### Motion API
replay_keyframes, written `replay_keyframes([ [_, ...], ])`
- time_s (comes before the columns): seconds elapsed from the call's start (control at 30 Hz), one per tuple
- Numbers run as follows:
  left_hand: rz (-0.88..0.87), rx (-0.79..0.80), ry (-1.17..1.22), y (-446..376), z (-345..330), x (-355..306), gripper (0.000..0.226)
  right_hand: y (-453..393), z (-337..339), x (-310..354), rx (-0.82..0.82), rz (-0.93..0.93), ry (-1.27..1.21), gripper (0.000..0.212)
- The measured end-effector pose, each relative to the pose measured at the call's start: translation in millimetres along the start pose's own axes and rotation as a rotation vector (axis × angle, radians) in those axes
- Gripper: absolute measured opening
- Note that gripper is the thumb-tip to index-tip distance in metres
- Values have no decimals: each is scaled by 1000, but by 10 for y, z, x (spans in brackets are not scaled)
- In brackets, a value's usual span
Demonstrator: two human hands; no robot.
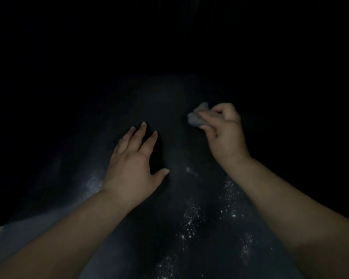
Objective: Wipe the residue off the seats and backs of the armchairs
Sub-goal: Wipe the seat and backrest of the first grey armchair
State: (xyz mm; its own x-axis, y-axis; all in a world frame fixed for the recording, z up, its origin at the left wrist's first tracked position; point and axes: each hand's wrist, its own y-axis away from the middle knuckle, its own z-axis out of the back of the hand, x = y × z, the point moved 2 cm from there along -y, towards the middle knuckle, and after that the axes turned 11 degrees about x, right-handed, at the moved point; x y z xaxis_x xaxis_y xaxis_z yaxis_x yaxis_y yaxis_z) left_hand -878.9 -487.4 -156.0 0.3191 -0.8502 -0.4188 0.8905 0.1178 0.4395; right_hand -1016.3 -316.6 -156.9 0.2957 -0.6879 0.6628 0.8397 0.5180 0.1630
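Your small grey cloth is soft, light and bunchable; keep it wadded in your right hand, whose fingers pinch it over the dark armchair seat. White residue specks lie nearer you. Your left hand rests flat, fingers spread.

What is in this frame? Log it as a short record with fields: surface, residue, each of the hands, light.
surface: dark seat, only partly lit
residue: white specks scattered on the near part, between the forearms and toward the right
left hand: fingers straight, spread, flat on the seat, holds nothing
right hand: grips a crumpled grey cloth, farther up the seat than the specks
light: very dim; far part of the picture is black, nothing can be told there
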Motion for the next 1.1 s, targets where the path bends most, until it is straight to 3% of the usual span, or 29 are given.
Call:
replay_keyframes([
  [0.13,1,12,-8,-7,10,-6,93,523,-93,-18,103,152,47,43],
  [0.27,-5,14,-19,-10,16,-15,94,425,193,-337,-119,-53,49,36],
  [0.33,-11,9,-18,-19,1,-31,93,366,112,-258,-151,-92,-36,37],
  [0.4,-14,6,-16,-26,-12,-48,93,482,-60,-106,-62,-39,-105,34],
  [0.5,-26,7,-10,-20,-17,-51,92,781,-96,-85,81,99,23,41],
  [0.67,-64,37,-35,51,-48,-22,90,620,44,-260,-158,-129,-79,34],
  [0.73,-63,42,-29,63,-49,-21,90,602,-154,-51,-76,-92,-18,30],
  [0.87,-70,63,-33,90,-62,-18,92,876,-306,72,192,200,200,34],
  [0.93,-80,78,-35,126,-83,-20,92,892,-135,-88,134,228,240,30],
  [1.07,-80,70,-41,156,-116,-41,91,761,-109,-227,-85,14,137,26],
  [1.1,-71,67,-32,155,-121,-49,91,796,-177,-124,-74,20,136,22],
])
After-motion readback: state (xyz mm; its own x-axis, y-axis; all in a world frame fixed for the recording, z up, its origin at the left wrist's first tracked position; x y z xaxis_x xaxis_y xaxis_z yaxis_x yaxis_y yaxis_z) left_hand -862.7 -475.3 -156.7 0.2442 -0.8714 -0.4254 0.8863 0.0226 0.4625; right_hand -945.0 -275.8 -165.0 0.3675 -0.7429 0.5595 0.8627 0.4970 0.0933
